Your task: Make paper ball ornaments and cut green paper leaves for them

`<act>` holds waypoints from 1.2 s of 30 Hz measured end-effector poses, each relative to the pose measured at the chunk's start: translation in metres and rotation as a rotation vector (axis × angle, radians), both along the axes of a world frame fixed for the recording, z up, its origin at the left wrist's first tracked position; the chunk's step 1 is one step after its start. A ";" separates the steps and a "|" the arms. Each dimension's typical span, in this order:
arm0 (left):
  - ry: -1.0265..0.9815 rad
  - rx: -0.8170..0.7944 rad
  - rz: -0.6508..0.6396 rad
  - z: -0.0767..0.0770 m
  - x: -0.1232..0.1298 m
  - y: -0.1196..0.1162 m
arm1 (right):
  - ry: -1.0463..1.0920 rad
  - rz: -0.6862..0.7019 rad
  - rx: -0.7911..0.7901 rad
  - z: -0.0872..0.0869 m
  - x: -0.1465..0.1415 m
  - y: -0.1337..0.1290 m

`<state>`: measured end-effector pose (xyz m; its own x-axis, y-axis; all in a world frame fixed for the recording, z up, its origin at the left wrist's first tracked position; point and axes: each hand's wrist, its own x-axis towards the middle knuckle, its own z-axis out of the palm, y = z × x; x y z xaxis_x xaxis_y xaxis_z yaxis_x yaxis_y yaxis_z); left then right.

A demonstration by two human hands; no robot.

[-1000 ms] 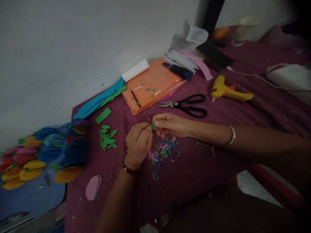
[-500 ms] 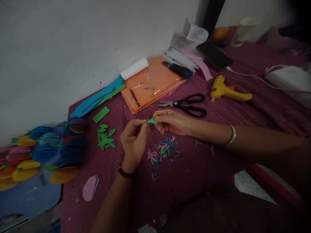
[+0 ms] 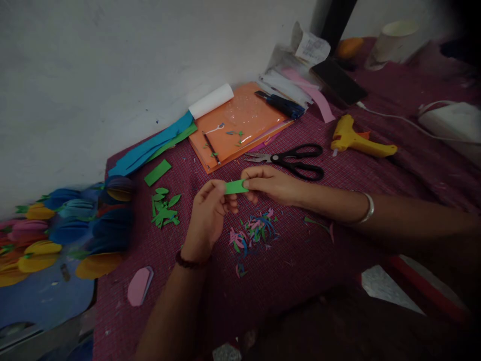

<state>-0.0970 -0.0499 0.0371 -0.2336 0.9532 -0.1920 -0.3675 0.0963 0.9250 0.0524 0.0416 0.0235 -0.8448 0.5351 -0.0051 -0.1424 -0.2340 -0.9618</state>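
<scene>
A small green paper strip (image 3: 236, 187) is stretched between my two hands, above the checked cloth. My left hand (image 3: 208, 213) pinches its left end, and my right hand (image 3: 271, 185) pinches its right end. Black-handled scissors (image 3: 287, 161) lie just behind my right hand. Left of my left hand are a pile of green leaf-shaped cutouts (image 3: 165, 213) and a green rectangle (image 3: 158, 173). Thin coloured scraps (image 3: 257, 228) lie in front of my hands.
An orange folder (image 3: 240, 120) holds a pencil and a dark cutter. A yellow glue gun (image 3: 363, 140) lies at right, near a phone (image 3: 338, 82). Blue strips (image 3: 154, 143) lie at back left. Colourful paper shapes (image 3: 75, 230) crowd the far left; a pink piece (image 3: 140, 287) lies at front left.
The green strip, earlier seen as a narrow pointed shape, now shows flat as a rectangle between my fingers. My left hand has turned slightly. The whole view has shifted a little.
</scene>
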 end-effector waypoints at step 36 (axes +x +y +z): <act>1.089 0.089 -0.408 0.008 -0.058 0.026 | 0.360 0.585 -0.446 0.041 -0.051 0.066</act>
<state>-0.1554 -0.0240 0.0449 0.0928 0.9957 -0.0075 0.6686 -0.0567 0.7414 0.0016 0.1080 0.0648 -0.9773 0.0193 0.2111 -0.1609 -0.7156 -0.6797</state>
